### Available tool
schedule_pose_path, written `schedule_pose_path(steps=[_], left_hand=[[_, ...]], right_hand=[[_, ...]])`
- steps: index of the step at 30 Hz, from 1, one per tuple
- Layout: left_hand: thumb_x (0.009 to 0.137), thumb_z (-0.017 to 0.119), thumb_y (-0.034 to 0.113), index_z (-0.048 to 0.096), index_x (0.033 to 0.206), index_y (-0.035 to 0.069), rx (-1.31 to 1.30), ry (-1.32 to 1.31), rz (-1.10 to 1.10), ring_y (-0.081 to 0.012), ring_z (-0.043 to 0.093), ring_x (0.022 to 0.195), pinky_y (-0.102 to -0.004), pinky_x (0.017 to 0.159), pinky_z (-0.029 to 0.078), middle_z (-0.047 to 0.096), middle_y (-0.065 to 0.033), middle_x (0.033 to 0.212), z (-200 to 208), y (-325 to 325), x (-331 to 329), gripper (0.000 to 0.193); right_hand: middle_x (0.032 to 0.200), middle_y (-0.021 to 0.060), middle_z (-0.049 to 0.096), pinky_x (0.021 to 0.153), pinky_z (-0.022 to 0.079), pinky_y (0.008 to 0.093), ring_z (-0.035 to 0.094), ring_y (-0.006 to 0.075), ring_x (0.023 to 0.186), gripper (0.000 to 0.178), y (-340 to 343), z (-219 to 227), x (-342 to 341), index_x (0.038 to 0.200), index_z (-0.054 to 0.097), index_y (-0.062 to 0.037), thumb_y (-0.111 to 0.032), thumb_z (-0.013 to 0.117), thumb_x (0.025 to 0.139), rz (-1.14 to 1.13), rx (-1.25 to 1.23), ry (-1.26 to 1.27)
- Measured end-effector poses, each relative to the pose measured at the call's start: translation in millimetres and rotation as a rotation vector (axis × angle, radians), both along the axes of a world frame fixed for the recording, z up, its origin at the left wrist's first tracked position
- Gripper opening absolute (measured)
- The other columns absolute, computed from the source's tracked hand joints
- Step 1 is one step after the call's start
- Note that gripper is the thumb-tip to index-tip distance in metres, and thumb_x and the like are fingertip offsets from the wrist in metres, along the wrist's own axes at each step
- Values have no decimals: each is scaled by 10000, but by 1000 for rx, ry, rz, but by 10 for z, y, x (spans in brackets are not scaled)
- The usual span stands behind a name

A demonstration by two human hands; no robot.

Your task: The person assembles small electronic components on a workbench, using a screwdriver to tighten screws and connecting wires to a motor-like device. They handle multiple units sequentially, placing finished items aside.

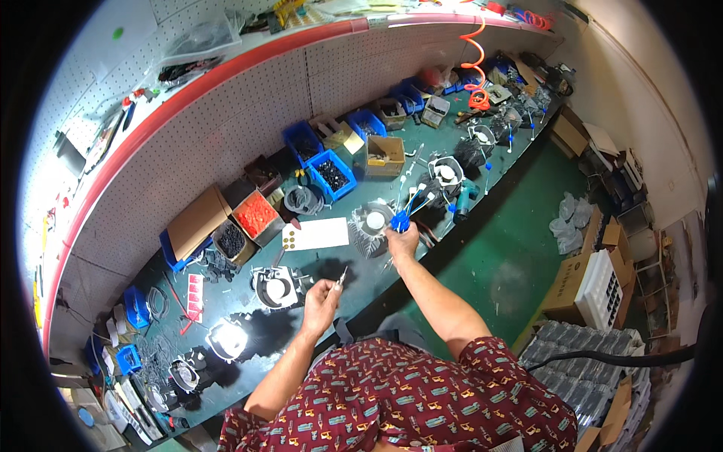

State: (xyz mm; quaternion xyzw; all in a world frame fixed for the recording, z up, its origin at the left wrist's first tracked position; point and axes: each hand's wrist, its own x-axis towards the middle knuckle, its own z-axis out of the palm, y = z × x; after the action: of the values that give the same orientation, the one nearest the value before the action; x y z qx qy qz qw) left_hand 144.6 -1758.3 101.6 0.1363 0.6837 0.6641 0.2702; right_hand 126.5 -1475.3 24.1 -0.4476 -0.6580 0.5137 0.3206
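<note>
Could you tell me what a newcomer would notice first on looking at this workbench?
Probably the long dark green bench crowded with blue parts bins and round finned metal housings along the white pegboard wall. At its middle, the person's right hand grips a blue holder of white-tipped sticks, while the left hand pinches a small metal part. An orange coiled air hose hangs at the far end.

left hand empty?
No, the left hand pinches a small metal part between its fingertips above the workbench.
</note>
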Motion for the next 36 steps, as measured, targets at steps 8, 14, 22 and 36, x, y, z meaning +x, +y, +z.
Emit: schedule_pose_path(steps=[8,14,22,36], left_hand=[[966,635,176,635,899,3,-143,-79,32,-56,483,619,-250,557,410,559,27,688,-279,385,-263,185],[919,652,188,678,871,-26,-433,45,124,-111,539,640,-323,614,472,606,-49,683,-471,786,-364,220],[926,663,168,657,843,-27,-373,25,302,-82,478,609,-297,571,442,541,-29,630,-645,1271,-379,212],[969,623,195,653,881,26,-155,-455,103,-48,412,577,-235,519,370,498,58,658,-679,1321,-834,193]], right_hand=[[762,26,658,700,496,308,603,127,698,168,549,160,-35,857,624,-39,-55,720,720,385,-31,57],[814,4,647,734,483,293,575,106,748,185,886,256,-85,938,648,-21,-84,737,789,662,-119,-31],[856,-24,631,735,474,248,559,63,776,368,956,356,-61,1158,643,26,-78,770,829,785,-127,-64],[828,8,667,713,482,271,572,74,743,241,979,357,-78,1004,654,-7,-102,776,820,771,-170,10]])
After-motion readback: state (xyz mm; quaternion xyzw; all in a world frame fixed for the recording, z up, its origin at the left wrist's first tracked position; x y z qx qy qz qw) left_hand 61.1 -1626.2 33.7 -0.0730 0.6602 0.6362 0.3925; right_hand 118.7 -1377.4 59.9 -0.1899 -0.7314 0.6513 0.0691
